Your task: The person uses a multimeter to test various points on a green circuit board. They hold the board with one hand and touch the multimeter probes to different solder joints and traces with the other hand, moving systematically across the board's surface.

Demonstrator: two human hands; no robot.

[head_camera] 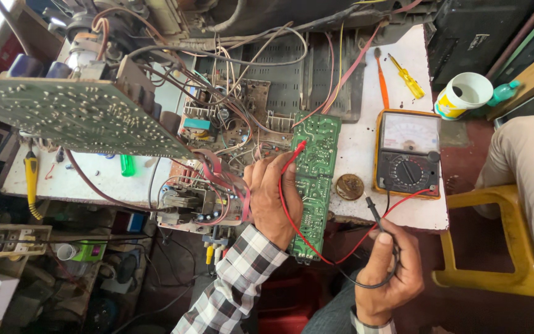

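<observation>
My left hand (273, 198) grips the left edge of a long green circuit board (315, 161) and pinches the red test probe (296, 150), whose tip rests on the board. Down at the table's front edge, my right hand (387, 272) holds the black test probe (373, 210) with its tip pointing up, off the board. Red and black leads run from both probes to an orange-cased analog multimeter (408, 153) lying on the white table (356, 145) to the right of the board.
A large tilted circuit board (63, 114) and a tangle of wires and chassis parts fill the left. Two screwdrivers (406, 75), a white cup (465, 94), a round brown disc (349, 186). Another person's leg (526, 167) on a yellow stool (495, 247) sits at right.
</observation>
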